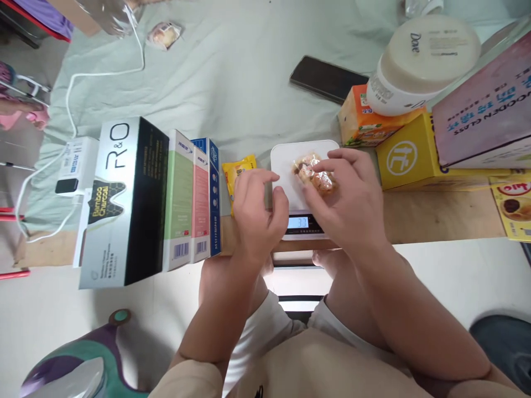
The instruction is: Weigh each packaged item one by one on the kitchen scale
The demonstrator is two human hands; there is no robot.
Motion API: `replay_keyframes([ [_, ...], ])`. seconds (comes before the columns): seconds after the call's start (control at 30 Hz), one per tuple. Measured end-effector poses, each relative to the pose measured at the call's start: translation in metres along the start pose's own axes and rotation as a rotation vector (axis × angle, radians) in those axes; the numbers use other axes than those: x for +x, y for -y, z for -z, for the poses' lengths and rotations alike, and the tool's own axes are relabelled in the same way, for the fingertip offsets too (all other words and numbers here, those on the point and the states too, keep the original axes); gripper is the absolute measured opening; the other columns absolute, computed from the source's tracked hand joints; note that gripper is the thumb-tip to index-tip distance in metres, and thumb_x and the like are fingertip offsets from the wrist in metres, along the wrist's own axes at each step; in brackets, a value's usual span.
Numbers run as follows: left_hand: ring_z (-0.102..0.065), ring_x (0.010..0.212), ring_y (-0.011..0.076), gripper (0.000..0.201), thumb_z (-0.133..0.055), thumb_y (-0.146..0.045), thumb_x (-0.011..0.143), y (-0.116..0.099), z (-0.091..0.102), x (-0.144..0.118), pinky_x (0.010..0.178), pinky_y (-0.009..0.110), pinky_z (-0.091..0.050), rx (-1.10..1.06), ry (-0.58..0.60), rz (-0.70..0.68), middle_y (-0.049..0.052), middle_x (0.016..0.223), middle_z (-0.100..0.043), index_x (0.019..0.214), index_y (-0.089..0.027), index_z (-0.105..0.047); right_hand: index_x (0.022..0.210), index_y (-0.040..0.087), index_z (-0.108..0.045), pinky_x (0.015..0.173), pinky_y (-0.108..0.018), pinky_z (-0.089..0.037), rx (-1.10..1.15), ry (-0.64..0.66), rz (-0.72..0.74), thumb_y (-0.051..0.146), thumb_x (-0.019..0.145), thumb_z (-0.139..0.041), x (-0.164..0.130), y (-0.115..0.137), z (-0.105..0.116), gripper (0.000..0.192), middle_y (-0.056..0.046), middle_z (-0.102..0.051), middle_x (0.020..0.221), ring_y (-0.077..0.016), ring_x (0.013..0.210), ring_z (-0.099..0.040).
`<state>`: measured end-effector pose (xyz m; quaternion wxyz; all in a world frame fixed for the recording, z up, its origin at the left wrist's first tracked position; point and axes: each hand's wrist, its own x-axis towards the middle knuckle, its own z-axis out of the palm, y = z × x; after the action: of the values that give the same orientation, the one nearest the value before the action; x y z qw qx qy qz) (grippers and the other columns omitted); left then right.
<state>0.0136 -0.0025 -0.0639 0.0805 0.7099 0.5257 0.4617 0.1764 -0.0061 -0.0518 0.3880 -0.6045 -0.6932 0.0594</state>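
— Crinkly clear-wrapped snack packet [314,173], where is it?
— On the flat white kitchen scale [290,160]; right hand [348,204] pinches its glossy wrapper, left hand [257,213] hovers half-curled, holding nothing.

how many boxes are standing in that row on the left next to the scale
4: the big black-and-white R&O box at the far left, then a green box, a pink box, and a blue box nearest the scale. Another could hide behind them.
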Motion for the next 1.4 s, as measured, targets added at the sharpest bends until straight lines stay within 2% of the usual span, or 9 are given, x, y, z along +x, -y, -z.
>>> replay_keyframes([
  [0.17, -0.068, 0.111, 0.0228, 0.035, -0.035, -0.041, 0.11, 0.013, 0.007, 0.003, 0.098, 0.038, -0.052, -0.051, 0.159, 0.286, 0.009, 0.115, -0.073, 0.122, -0.021, -0.06, 0.102, 0.021, -0.069, 0.088, -0.039, -0.06, -0.014, -0.06, 0.016, 0.032, 0.094, -0.059, -0.003, -0.011, 0.012, 0.017, -0.012, -0.07, 0.111, -0.0231, 0.106, -0.07],
  [0.27, -0.07, 0.101, 0.0254, 0.046, -0.029, -0.05, 0.11, 0.013, 0.011, 0.002, 0.092, 0.039, -0.051, 0.012, 0.212, 0.337, 0.009, 0.101, -0.075, 0.111, -0.021, -0.065, 0.1, 0.02, -0.07, 0.087, -0.038, -0.06, 0.019, -0.068, 0.017, 0.03, 0.093, -0.059, -0.005, -0.013, 0.012, 0.016, -0.012, -0.07, 0.108, -0.0221, 0.103, -0.071],
  [0.4, -0.069, 0.094, 0.0281, 0.05, -0.031, -0.053, 0.108, 0.011, 0.017, 0.0, 0.086, 0.041, -0.049, 0.115, 0.171, 0.374, 0.011, 0.094, -0.074, 0.1, -0.02, -0.067, 0.099, 0.022, -0.07, 0.093, -0.042, -0.058, 0.016, -0.046, 0.012, 0.029, 0.092, -0.06, -0.007, -0.01, 0.008, 0.014, -0.011, -0.07, 0.108, -0.0233, 0.103, -0.07],
  [0.47, -0.068, 0.092, 0.0269, 0.046, -0.034, -0.05, 0.108, 0.009, 0.02, -0.001, 0.085, 0.041, -0.049, 0.091, 0.115, 0.343, 0.01, 0.092, -0.074, 0.099, -0.02, -0.066, 0.099, 0.022, -0.069, 0.095, -0.043, -0.058, 0.016, -0.032, 0.008, 0.029, 0.092, -0.06, -0.007, -0.009, 0.007, 0.014, -0.011, -0.07, 0.109, -0.0239, 0.104, -0.07],
  [0.57, -0.066, 0.092, 0.0229, 0.037, -0.036, -0.042, 0.109, 0.002, 0.02, -0.003, 0.086, 0.038, -0.05, -0.02, 0.053, 0.178, 0.008, 0.094, -0.072, 0.098, -0.02, -0.064, 0.1, 0.022, -0.068, 0.092, -0.042, -0.058, 0.04, -0.038, -0.002, 0.029, 0.093, -0.06, -0.007, -0.01, 0.01, 0.013, -0.011, -0.069, 0.109, -0.0236, 0.105, -0.069],
  [0.73, -0.065, 0.09, 0.0185, 0.031, -0.035, -0.035, 0.109, -0.018, 0.009, -0.005, 0.085, 0.034, -0.05, -0.113, 0.115, -0.008, 0.005, 0.094, -0.07, 0.1, -0.02, -0.06, 0.098, 0.022, -0.066, 0.084, -0.039, -0.059, 0.071, -0.101, -0.004, 0.028, 0.095, -0.055, -0.007, -0.019, 0.016, 0.013, -0.01, -0.07, 0.102, -0.023, 0.101, -0.067],
  [1.03, -0.063, 0.088, 0.0185, 0.033, -0.038, -0.04, 0.109, -0.013, 0.0, 0.002, 0.083, 0.034, -0.049, -0.164, 0.024, 0.019, 0.005, 0.093, -0.07, 0.097, -0.021, -0.061, 0.098, 0.023, -0.064, 0.082, -0.04, -0.057, 0.072, -0.117, -0.003, 0.031, 0.095, -0.051, -0.007, -0.032, 0.019, 0.015, -0.007, -0.069, 0.096, -0.0209, 0.092, -0.065],
  [1.27, -0.063, 0.089, 0.0187, 0.034, -0.037, -0.042, 0.11, -0.016, 0.005, -0.001, 0.084, 0.034, -0.049, -0.184, 0.055, 0.067, 0.005, 0.092, -0.069, 0.097, -0.022, -0.061, 0.111, 0.022, -0.063, 0.084, -0.041, -0.056, 0.019, -0.01, 0.008, 0.035, 0.087, -0.064, -0.012, -0.022, 0.014, 0.028, -0.01, -0.067, 0.109, -0.0233, 0.099, -0.065],
  [1.4, -0.064, 0.092, 0.0189, 0.044, -0.031, -0.045, 0.111, -0.016, 0.004, -0.004, 0.087, 0.034, -0.048, -0.147, 0.107, 0.027, 0.006, 0.096, -0.072, 0.1, -0.02, -0.065, 0.106, 0.021, -0.069, 0.084, -0.041, -0.054, 0.001, -0.038, 0.016, 0.036, 0.091, -0.059, -0.013, -0.015, 0.013, 0.024, -0.01, -0.07, 0.107, -0.0235, 0.099, -0.067],
])
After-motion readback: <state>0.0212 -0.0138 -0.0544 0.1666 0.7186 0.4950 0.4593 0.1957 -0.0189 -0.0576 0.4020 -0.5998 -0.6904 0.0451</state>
